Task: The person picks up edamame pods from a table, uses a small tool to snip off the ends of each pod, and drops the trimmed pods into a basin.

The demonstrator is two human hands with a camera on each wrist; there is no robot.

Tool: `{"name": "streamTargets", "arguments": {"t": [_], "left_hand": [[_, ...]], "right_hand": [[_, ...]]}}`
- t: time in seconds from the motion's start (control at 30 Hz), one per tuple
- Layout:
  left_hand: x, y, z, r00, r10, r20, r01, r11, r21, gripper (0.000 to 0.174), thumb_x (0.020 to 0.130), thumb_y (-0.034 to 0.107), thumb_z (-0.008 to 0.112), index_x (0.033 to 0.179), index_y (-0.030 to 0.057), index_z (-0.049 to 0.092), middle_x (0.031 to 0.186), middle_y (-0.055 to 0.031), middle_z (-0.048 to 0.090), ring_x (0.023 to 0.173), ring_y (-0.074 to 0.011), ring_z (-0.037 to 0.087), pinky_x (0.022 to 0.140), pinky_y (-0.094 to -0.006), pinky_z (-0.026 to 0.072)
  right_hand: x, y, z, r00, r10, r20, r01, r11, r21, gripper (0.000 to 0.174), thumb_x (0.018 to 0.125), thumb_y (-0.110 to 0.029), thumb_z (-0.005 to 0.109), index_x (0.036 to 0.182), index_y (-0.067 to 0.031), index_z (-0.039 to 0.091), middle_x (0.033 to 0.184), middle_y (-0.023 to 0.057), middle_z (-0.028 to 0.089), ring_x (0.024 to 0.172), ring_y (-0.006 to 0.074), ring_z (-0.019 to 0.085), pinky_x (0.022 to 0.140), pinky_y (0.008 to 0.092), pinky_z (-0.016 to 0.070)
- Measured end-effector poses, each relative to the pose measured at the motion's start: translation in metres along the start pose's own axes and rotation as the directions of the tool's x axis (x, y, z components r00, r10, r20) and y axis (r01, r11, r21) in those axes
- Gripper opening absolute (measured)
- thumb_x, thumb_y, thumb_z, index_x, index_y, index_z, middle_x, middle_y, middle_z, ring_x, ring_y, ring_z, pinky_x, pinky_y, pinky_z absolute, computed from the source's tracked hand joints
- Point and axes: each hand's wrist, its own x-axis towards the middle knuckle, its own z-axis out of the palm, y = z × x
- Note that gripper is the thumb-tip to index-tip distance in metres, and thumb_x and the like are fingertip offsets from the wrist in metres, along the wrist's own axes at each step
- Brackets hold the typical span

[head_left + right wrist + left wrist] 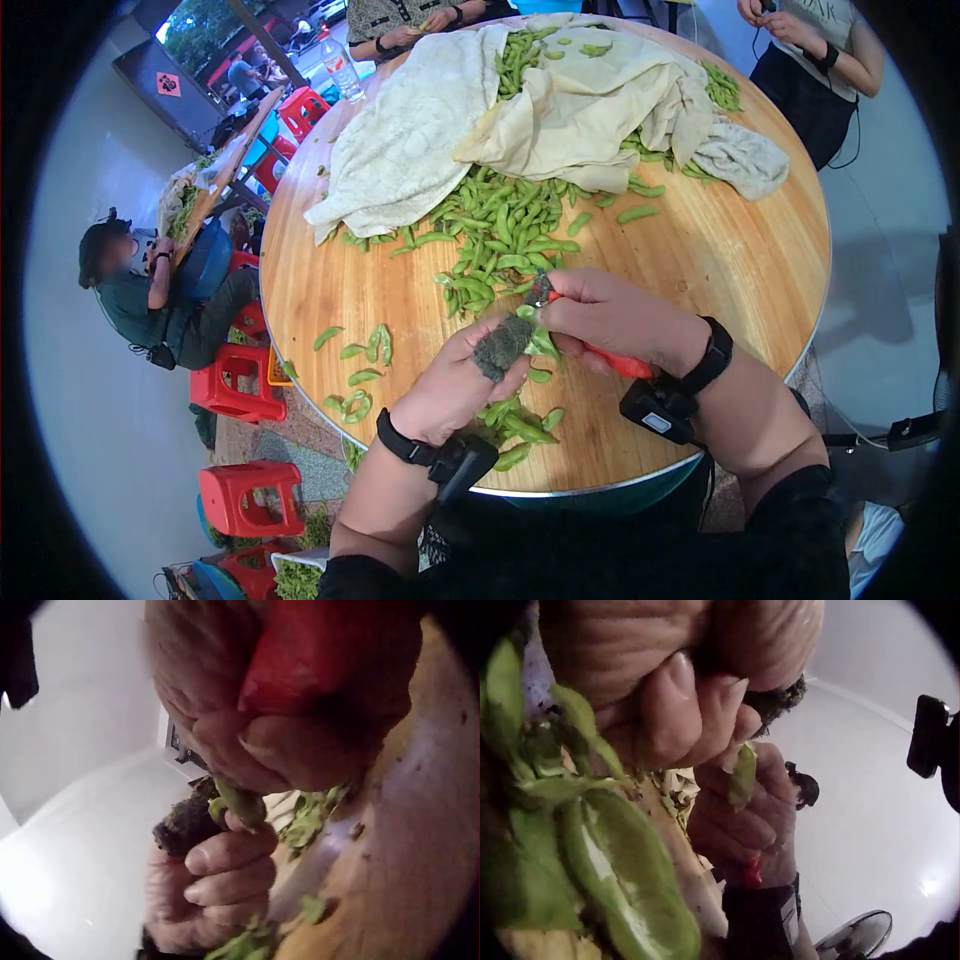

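In the head view my left hand (450,385) pinches a green soybean pod (541,345) low over the near part of the table. A dark grey, crusted cover (503,348) wraps its thumb. My right hand (625,325) meets it at the pod, its fingers curled round a red-handled tool (622,362) whose working end is hidden. Another dark wrap (540,290) shows at the right hand's fingertips. The right wrist view shows the red handle (315,660) inside the palm and the pod (238,802) between both hands. Opened pods (622,877) lie below the left hand.
A heap of soybean pods (505,215) covers the middle of the round wooden table (720,330), partly under pale cloths (410,120). Loose pods (365,376) lie at left, more (520,430) near the front edge. Red stools (240,385) and other people surround the table.
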Motion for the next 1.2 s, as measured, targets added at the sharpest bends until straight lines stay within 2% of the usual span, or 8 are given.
{"name": "streamTargets", "arguments": {"t": [0.23, 0.37, 0.47, 0.53, 0.63, 0.77, 0.93, 1.2], "left_hand": [[0.008, -0.004, -0.008, 0.988, 0.113, -0.106, -0.109, 0.993, 0.045, 0.014, 0.095, 0.017, 0.044, 0.096, 0.0051, 0.052, 0.061, 0.0010, 0.047, 0.047, -0.0055, 0.036, 0.043, -0.0178, 0.0250], [0.003, 0.003, -0.001, 0.995, 0.043, -0.085, -0.048, 0.997, -0.059, 0.015, 0.096, 0.013, 0.042, 0.102, 0.0038, 0.051, 0.068, -0.0024, 0.051, 0.050, -0.0063, 0.038, 0.044, -0.0170, 0.0274], [0.005, -0.002, -0.005, 0.999, 0.032, 0.018, -0.027, 0.975, -0.221, 0.017, 0.095, 0.008, 0.041, 0.108, 0.0032, 0.051, 0.074, -0.0046, 0.053, 0.052, -0.0067, 0.039, 0.046, -0.0162, 0.0286], [0.009, -0.006, -0.013, 0.998, -0.001, 0.060, 0.017, 0.961, -0.276, 0.021, 0.093, 0.003, 0.041, 0.112, 0.0046, 0.050, 0.079, -0.0047, 0.054, 0.055, -0.0070, 0.040, 0.048, -0.0168, 0.0306], [0.008, -0.003, -0.012, 0.994, -0.046, 0.095, 0.076, 0.938, -0.339, 0.027, 0.091, -0.003, 0.041, 0.115, 0.0061, 0.050, 0.083, -0.0051, 0.055, 0.057, -0.0076, 0.042, 0.051, -0.0178, 0.0333], [0.009, -0.007, -0.002, 0.999, 0.015, -0.046, -0.025, 0.970, -0.240, 0.020, 0.094, 0.010, 0.044, 0.111, 0.0019, 0.050, 0.077, -0.0058, 0.053, 0.055, -0.0078, 0.041, 0.047, -0.0193, 0.0320], [0.010, 0.000, -0.011, 0.998, -0.034, 0.047, 0.048, 0.942, -0.332, 0.022, 0.095, 0.019, 0.043, 0.108, 0.0014, 0.051, 0.076, -0.0050, 0.053, 0.054, -0.0080, 0.042, 0.047, -0.0197, 0.0321], [0.011, -0.016, -0.017, 0.987, 0.077, 0.145, -0.052, 0.984, -0.169, 0.016, 0.091, 0.017, 0.055, 0.103, 0.0067, 0.058, 0.075, 0.0021, 0.055, 0.056, -0.0029, 0.041, 0.045, -0.0171, 0.0262]], "right_hand": [[0.003, 0.004, -0.004, 0.979, -0.194, -0.070, 0.144, 0.888, -0.437, 0.026, 0.087, -0.025, 0.055, 0.079, -0.0018, 0.045, 0.057, 0.0047, 0.049, 0.045, 0.0121, 0.051, 0.040, 0.0268, 0.0402], [0.001, 0.002, -0.001, 0.992, -0.099, -0.081, 0.075, 0.962, -0.264, 0.028, 0.086, -0.026, 0.056, 0.080, -0.0011, 0.045, 0.057, 0.0066, 0.051, 0.048, 0.0135, 0.053, 0.043, 0.0289, 0.0422], [0.001, 0.003, 0.007, 0.972, -0.159, -0.175, 0.082, 0.920, -0.384, 0.024, 0.085, -0.021, 0.055, 0.081, -0.0003, 0.044, 0.058, 0.0132, 0.054, 0.051, 0.0239, 0.057, 0.047, 0.0349, 0.0446], [0.008, 0.013, 0.005, 0.843, -0.521, -0.130, 0.281, 0.635, -0.719, 0.019, 0.083, -0.016, 0.053, 0.083, 0.0005, 0.042, 0.061, 0.0195, 0.054, 0.057, 0.0365, 0.058, 0.052, 0.0414, 0.0451], [0.006, 0.012, 0.006, 0.868, -0.478, -0.132, 0.240, 0.639, -0.731, 0.019, 0.082, -0.014, 0.053, 0.083, 0.0014, 0.042, 0.064, 0.0228, 0.054, 0.064, 0.0429, 0.056, 0.054, 0.0455, 0.0438], [0.007, 0.016, 0.003, 0.862, -0.488, -0.139, 0.277, 0.681, -0.678, 0.020, 0.082, -0.015, 0.053, 0.085, 0.0018, 0.041, 0.067, 0.0230, 0.055, 0.065, 0.0413, 0.056, 0.055, 0.0444, 0.0431], [0.006, 0.009, 0.003, 0.911, -0.368, -0.185, 0.244, 0.843, -0.479, 0.019, 0.082, -0.014, 0.052, 0.086, 0.0005, 0.040, 0.066, 0.0218, 0.052, 0.066, 0.0385, 0.056, 0.056, 0.0404, 0.0426], [0.007, 0.019, 0.008, 0.835, -0.540, -0.110, 0.378, 0.706, -0.599, 0.017, 0.083, -0.015, 0.051, 0.087, -0.0017, 0.041, 0.066, 0.0158, 0.053, 0.052, 0.0288, 0.052, 0.048, 0.0361, 0.0412]]}}
